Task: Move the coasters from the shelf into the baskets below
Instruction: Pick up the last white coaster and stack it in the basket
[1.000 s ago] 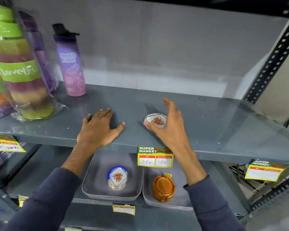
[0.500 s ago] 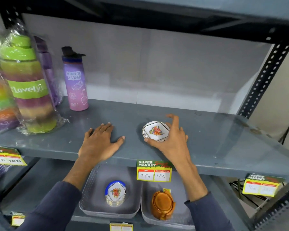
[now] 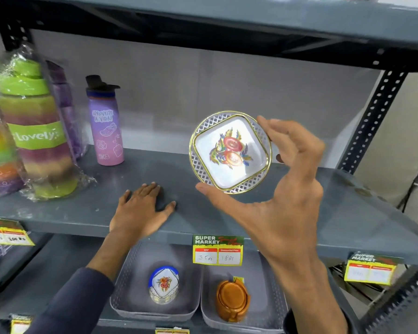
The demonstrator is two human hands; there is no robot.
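Note:
My right hand [image 3: 282, 198] grips a round white coaster [image 3: 229, 153] with a gold rim and a flower print, held up in the air above the grey shelf [image 3: 227, 213], its face tilted toward me. My left hand [image 3: 140, 210] lies flat on the shelf, fingers spread, holding nothing. Below the shelf stand two grey baskets: the left basket [image 3: 133, 297] holds a stack of flowered coasters [image 3: 164, 285] with a blue-rimmed one on top, and the right basket [image 3: 263, 307] holds a stack of brown coasters [image 3: 232, 300].
A purple bottle [image 3: 104, 126] and wrapped colourful bottles [image 3: 34, 131] stand at the shelf's left. Price tags [image 3: 217, 250] hang on the shelf's front edge. A perforated black upright [image 3: 374, 109] rises at the right. Another shelf runs overhead.
My right hand has closed on the white coaster and lifted it off the shelf, turning its face toward me. My left hand stays flat on the shelf.

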